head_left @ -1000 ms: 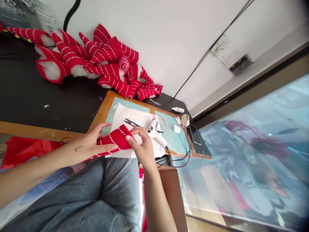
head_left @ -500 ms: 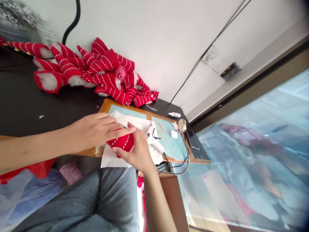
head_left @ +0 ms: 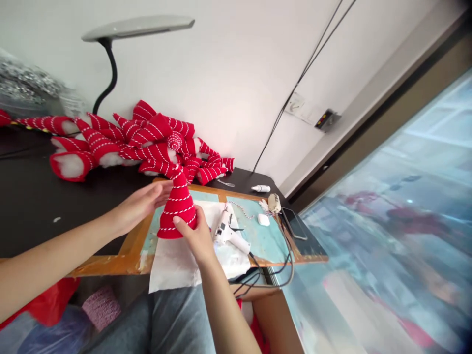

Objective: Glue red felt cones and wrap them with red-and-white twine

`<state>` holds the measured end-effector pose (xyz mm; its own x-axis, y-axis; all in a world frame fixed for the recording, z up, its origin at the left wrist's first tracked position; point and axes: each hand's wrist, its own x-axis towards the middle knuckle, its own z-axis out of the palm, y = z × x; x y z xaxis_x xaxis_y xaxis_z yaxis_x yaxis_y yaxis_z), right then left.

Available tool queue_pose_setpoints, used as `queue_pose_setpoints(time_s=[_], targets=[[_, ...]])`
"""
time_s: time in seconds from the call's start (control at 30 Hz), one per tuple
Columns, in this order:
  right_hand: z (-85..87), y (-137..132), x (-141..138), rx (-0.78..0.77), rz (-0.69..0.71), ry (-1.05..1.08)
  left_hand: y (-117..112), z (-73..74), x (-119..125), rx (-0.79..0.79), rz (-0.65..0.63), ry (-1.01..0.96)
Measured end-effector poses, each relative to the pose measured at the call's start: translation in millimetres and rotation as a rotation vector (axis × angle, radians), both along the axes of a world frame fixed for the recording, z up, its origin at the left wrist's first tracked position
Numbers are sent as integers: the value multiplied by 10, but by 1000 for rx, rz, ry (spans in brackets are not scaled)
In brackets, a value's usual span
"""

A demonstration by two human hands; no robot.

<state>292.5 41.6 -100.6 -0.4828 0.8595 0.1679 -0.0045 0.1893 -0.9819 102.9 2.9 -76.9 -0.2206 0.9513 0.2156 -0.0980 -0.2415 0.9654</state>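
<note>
A red felt cone [head_left: 178, 206] wound with white-and-red twisted cord stands upright above the white paper, its tip pointing up. My right hand [head_left: 197, 235] grips its lower right side, thumb across the front. Beside the upper left of the cone is my left hand [head_left: 149, 199], fingers extended and partly hidden behind it; whether they touch it I cannot tell. A white hot glue gun [head_left: 230, 235] lies on the paper [head_left: 173, 270] just right of the cone, with a length of twisted cord [head_left: 241, 209] near its nozzle.
Many similar cones [head_left: 143, 137] stuffed with white filling are heaped along the wall. A desk lamp [head_left: 140, 27] rises behind them. On the right lie a phone [head_left: 294, 223], a white case [head_left: 263, 220], a cord spool [head_left: 274, 203] and a small white bottle [head_left: 260, 189]. Cables hang at the board's front edge.
The cone was lying low under both hands; now it is raised upright in my right hand. My left hand has drawn back to its left side. The view has tilted upward, showing the lamp.
</note>
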Motion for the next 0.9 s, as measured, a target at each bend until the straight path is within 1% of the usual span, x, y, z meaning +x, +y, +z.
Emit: queue_pose_setpoints(time_s=[0.07,0.13,0.2,0.3,0.5,0.6,0.73,0.8,0.9], targets=[[-5,45,-100,121,-49,-71,129,39,24,-4,-49,32],[-27,89,-177,279,-111,-130,240,67,16,10,-46,62],[-57,125,-223,416,-153,-143,321,73,-17,27,-37,113],[-105,154,-247,511,-148,-171,378,35,-76,41,-72,194],[-218,111,-285,552,-159,-495,384,-164,-144,60,-96,217],[-264,75,-300,546,-156,-581,384,-225,-194,86,-90,170],[-254,66,-286,531,-142,-543,381,-222,-275,127,-55,107],[-195,76,-273,523,-146,-473,373,-206,-298,148,-31,99],[-51,102,-281,512,-141,-379,353,-175,-294,159,4,109]])
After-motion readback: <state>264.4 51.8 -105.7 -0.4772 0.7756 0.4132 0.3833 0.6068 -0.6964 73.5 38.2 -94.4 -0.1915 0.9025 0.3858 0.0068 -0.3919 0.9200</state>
